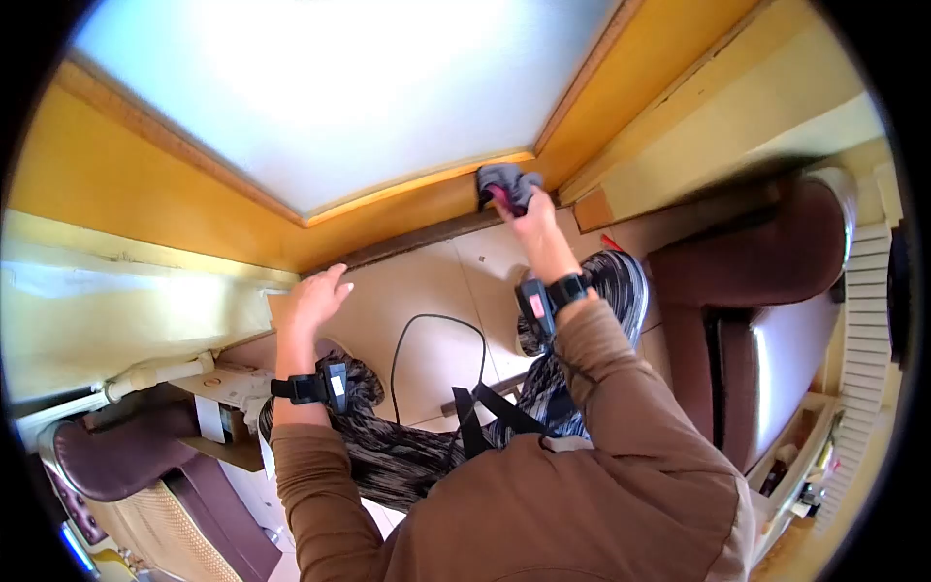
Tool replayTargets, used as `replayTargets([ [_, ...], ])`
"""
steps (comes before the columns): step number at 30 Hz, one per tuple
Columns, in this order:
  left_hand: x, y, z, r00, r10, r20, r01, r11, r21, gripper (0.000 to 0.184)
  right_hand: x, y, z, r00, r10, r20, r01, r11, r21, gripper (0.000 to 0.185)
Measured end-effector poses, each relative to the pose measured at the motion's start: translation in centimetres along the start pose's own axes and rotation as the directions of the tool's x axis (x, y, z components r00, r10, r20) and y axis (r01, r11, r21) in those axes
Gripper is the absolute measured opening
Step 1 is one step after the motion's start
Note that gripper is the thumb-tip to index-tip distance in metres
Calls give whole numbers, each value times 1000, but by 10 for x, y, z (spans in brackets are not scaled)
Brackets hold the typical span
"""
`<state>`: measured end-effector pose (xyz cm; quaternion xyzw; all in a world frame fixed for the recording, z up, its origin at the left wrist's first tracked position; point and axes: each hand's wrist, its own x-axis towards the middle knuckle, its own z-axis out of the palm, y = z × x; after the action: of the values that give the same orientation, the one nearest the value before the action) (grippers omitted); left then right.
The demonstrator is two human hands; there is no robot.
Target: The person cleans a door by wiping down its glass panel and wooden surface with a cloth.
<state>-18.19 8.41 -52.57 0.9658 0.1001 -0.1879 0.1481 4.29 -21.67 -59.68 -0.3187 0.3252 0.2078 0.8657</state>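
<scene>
"Occupying the upper centre of the frame, which item is that?"

"A bunched grey fabric cloth with a magenta patch (pixel 524 182), at the lower rail of a yellow-orange wooden panel with a pale pane (pixel 388 209). The fingers of the right hand (pixel 533 223) are closed on its lower right part."

"How would it handle?"

"Probably light, soft and limp, with no fragility; best gripped through its gathered middle, since a loose edge would sag. Whether it is damp or slippery, I cannot tell."

"And farther outward?"

"Left of centre, the left hand (pixel 315 299) holds nothing, its fingers slightly bent and thumb apart, near the panel's bottom edge. Below centre, a thin black cable (pixel 395 364) loops over beige floor tiles (pixel 427 291); at right stands a maroon padded seat (pixel 747 247)."
</scene>
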Motion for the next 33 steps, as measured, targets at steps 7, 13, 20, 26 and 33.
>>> replayTargets([
  [7,-5,62,-5,978,150,-148,-203,489,-848,46,-145,-12,35,769,256,586,-314,949,-2,51],
  [13,-14,147,-50,893,15,-451,-444,198,-874,45,-155,-21,54,589,361,723,-247,932,-264,46],
  [20,37,141,-22,888,-233,-397,-211,562,-800,39,-114,-31,45,749,295,593,180,771,-611,50],
  [26,33,194,-11,947,-288,-143,-59,282,-958,64,-87,-16,18,541,-278,794,772,-212,-600,28],
  [33,52,197,30,991,-136,9,-50,-423,-905,42,-125,-23,1,358,10,934,930,-95,-356,33],
])
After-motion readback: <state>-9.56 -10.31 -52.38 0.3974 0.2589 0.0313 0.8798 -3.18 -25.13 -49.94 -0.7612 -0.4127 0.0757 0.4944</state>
